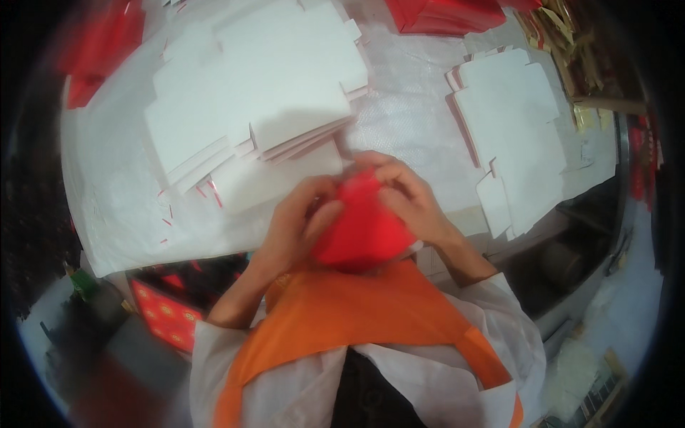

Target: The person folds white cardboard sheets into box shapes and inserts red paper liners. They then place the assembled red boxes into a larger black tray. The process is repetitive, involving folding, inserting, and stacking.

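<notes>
Red folded piece pinched by both hands, stacked white blanks beyond, orange apron below

Bright, plain red on the held piece, and right below it a blazing orange apron over a white shirt! White again on the big card stack and the smaller stack; whitish bench cover, flecked by red scraps. And there, yellowish flower shapes patterning a red panel!

Bench: card piles, 2; red packs, at least 2; at near edge: red piece, 1; hands, 2.
</notes>
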Motion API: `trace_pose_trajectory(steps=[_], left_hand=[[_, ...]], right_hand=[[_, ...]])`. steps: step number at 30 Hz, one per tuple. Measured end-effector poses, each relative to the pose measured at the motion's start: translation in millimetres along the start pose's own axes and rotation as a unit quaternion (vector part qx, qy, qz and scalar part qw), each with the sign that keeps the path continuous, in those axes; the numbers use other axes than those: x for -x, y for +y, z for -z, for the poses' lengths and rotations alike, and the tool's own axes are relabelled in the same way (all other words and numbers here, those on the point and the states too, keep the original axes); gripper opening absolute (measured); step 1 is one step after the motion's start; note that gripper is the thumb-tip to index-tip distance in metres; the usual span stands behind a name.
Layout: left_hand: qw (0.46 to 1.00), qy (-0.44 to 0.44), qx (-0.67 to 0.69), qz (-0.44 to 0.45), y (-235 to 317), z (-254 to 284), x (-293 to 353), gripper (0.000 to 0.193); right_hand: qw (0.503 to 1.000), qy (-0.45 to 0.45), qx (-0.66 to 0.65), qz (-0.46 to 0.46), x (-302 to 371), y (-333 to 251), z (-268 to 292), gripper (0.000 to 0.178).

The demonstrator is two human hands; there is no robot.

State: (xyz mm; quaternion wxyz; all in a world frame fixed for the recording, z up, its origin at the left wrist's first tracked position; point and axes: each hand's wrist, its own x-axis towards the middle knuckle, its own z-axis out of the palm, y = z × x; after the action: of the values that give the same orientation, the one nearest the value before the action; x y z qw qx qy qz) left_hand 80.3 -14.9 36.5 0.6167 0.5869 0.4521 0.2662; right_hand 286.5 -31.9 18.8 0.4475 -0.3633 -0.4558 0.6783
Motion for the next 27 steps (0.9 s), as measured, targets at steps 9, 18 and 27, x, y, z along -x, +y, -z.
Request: trace_pose_trajectory(steps=[9,18,27], left_hand=[[0.995,0.019,-0.060,-0.071,-8.7,-3.0,2.5,0.004],[0.994,0.015,-0.060,-0.089,-8.8,-6.8,-1.0,0.004],[0.994,0.021,-0.066,-0.088,-12.5,-8.7,-5.3,0.002]], right_hand=[[0.989,0.117,-0.085,-0.017,-1.7,2.0,-15.8,0.010],[0.983,0.138,-0.121,-0.021,-3.1,1.7,-16.3,0.010],[0.977,0.157,-0.130,-0.062,-4.9,2.2,-13.8,0.014]])
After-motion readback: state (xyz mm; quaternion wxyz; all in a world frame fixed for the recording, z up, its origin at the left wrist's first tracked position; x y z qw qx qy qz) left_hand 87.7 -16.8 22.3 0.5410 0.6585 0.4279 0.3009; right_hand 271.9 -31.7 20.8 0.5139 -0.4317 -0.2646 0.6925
